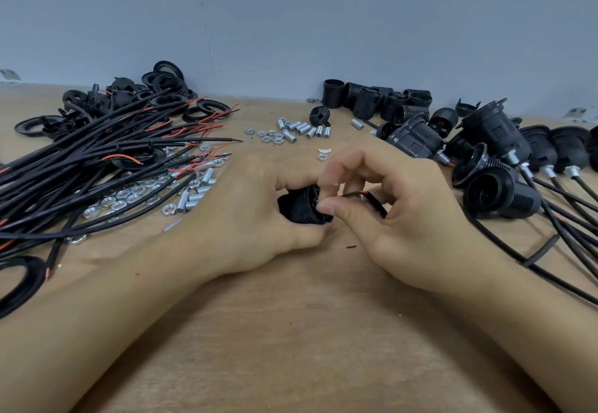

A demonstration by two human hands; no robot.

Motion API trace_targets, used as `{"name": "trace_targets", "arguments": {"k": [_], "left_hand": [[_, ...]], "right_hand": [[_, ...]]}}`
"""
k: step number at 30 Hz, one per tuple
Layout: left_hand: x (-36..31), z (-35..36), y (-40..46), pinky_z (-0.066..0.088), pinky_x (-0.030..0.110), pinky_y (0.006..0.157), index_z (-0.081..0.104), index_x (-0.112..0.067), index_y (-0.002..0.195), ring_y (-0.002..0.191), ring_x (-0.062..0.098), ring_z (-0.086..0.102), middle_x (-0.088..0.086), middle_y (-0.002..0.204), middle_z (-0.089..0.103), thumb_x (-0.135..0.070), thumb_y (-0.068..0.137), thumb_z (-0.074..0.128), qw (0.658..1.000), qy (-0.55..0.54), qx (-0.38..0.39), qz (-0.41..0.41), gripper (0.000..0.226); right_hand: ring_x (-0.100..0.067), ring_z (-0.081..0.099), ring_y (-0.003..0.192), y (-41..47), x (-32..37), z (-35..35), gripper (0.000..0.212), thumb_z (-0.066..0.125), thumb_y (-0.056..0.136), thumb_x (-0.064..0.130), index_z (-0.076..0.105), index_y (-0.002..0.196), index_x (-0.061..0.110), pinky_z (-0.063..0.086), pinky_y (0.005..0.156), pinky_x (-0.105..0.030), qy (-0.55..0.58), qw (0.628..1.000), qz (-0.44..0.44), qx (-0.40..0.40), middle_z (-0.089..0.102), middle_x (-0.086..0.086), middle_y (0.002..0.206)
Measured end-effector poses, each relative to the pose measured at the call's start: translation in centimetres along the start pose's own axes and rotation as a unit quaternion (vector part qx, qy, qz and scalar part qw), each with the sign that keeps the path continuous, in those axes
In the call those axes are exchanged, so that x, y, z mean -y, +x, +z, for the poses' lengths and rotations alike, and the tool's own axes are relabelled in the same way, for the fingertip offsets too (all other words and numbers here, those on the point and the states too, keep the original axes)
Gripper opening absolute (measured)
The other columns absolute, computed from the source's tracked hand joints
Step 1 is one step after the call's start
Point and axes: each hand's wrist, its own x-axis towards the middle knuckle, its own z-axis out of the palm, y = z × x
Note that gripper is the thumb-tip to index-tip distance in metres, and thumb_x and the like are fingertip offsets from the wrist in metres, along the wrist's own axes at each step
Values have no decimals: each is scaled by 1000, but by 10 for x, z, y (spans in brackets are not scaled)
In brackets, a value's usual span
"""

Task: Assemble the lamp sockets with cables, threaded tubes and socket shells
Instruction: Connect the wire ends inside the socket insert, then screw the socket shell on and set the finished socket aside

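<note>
1. Both hands meet at the centre of the frame over a wooden counter (307, 331): the left hand (259, 218) grips a black socket shell (301, 204), and the right hand (401, 218) pinches a black cable (372, 200) at the shell's end.
2. Finished sockets (498, 197) with cables lie at right.
3. Loose cables (97, 160) and silver nuts (129, 194) lie at left.
4. Threaded tubes (301, 129) sit farther back, centre.
5. Black rings (168, 82) pile at upper left; empty shells (388, 102) line the grey wall (291, 17).
</note>
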Motion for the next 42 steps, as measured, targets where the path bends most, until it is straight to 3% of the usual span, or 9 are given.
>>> {"name": "trace_targets", "arguments": {"k": [4,7,10,16,25,30,36,40,42], "left_hand": [[2,-1,2,49,29,77,76,-18,98,83,13,64,-4,88,73,-25,69,77,998,36,-16,-44,29],[3,-5,2,46,20,82,77,-19,102,89,6,62,-9,94,75,-23,68,83,995,62,-42,-70,35],[1,-6,2,46,22,88,77,-18,106,91,5,62,-10,98,74,-13,68,88,993,84,-39,-75,39],[2,-7,2,45,27,87,76,-14,108,91,9,62,-5,101,75,-11,70,86,991,106,-37,-67,40],[5,-9,1,38,6,84,72,-13,118,89,-2,55,-9,99,64,-10,76,84,996,80,-27,-17,45],[3,-8,2,48,21,88,65,-10,120,96,3,63,-6,102,70,-15,77,84,998,40,-46,-1,47],[4,-8,2,50,39,79,66,-11,104,88,17,67,-5,94,72,-19,71,90,999,25,-35,2,41],[1,-9,3,46,14,89,62,-32,112,100,-7,62,-24,105,66,-27,70,87,998,-25,-51,30,49],[1,-9,3,47,18,91,62,-30,116,103,-2,63,-18,108,68,-31,73,83,997,-33,-63,34,47]], "right_hand": [[-11,65,76,5,4,-4,8,63,90,17,64,95,11,48,68,-30,132,984,56,-103,68,-1,81],[-2,58,70,10,6,-23,19,52,96,17,64,83,10,44,67,-17,126,976,84,-157,64,3,74],[-12,55,68,11,5,-51,20,63,88,39,68,80,21,44,61,-21,7,990,138,19,65,2,76],[5,56,67,0,-2,-66,57,83,53,49,62,104,38,48,67,-14,-55,887,301,346,60,17,90],[-28,72,74,1,-4,-46,56,78,66,31,59,118,25,56,71,-28,156,934,269,178,71,2,96],[-20,65,72,2,-6,-38,37,69,76,30,61,107,10,54,73,-41,238,917,284,149,74,-9,96],[-20,60,68,0,-7,-27,29,75,78,29,69,101,13,51,68,-29,270,918,276,89,69,-16,92],[-18,60,60,2,-7,-25,29,66,76,19,64,101,5,52,58,-26,344,893,287,28,69,-8,79],[-17,60,60,2,-8,-25,23,64,78,16,66,98,5,53,59,-26,362,887,286,13,68,-5,76]]}}
